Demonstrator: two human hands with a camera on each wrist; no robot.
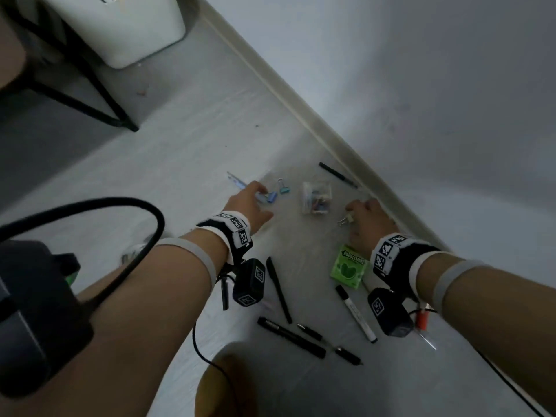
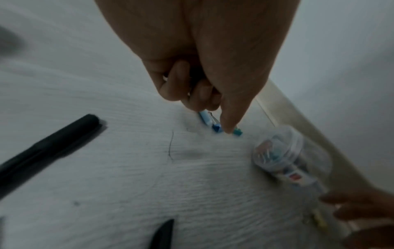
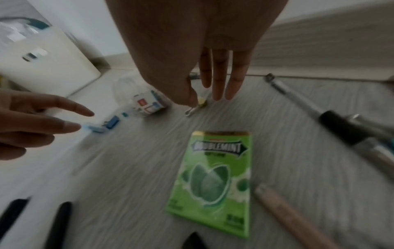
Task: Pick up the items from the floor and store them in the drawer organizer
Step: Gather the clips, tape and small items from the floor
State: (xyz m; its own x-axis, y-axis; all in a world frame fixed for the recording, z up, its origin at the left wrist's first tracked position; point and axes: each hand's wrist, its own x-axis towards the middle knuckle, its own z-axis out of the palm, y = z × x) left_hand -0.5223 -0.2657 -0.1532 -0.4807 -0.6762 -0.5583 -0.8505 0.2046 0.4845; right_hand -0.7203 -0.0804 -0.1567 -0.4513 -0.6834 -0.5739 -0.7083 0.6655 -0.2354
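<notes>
Black pens (image 1: 279,291) are seen nearest; blue clips (image 1: 271,196) are touched by loose-fingered left hand (image 1: 248,203), yellow clip (image 3: 202,102) by straight-fingered right hand (image 1: 368,221).

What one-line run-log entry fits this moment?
phase: reaching | left hand: at blue binder clips | right hand: fingers straight, at yellow binder clip | pens, gum pack: on floor

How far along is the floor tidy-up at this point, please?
Barely begun: nothing seen is stored. The left hand touches the blue binder clips, the right hand reaches the yellow binder clip, both on the floor. Remaining: black pens, marker, gum pack, clear clip box.
</notes>
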